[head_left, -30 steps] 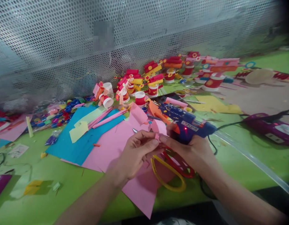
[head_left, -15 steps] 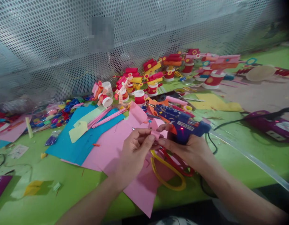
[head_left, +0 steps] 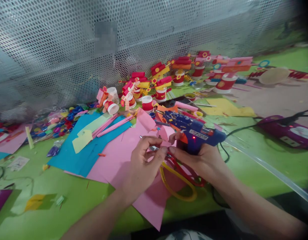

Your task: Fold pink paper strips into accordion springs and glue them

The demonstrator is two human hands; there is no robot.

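My left hand (head_left: 146,163) is closed, its thumb and fingers pinching a small pink paper piece (head_left: 165,143), which is mostly covered by the fingertips. My right hand (head_left: 206,160) is wrapped round a blue glue gun (head_left: 195,132) with a red light on its side. The thumb and fingertips of that hand also meet the pink piece. Beneath both hands are scissors (head_left: 178,192) with a yellow and a red handle loop; a metal tip shows left of my left fingers. Whether a hand touches the scissors, I cannot tell. Pink paper sheets (head_left: 119,160) lie underneath.
Several paper models on red cups (head_left: 160,94) stand along the perforated metal panel (head_left: 76,36). Blue paper (head_left: 69,156) and pink strips (head_left: 106,126) lie left. A clear glue stick (head_left: 266,168), a black cord and a purple power strip (head_left: 288,131) are at right.
My left thumb and right fingertips have come closer together, covering more of the pink piece. The view has shifted slightly; the glue gun stays in my right hand.
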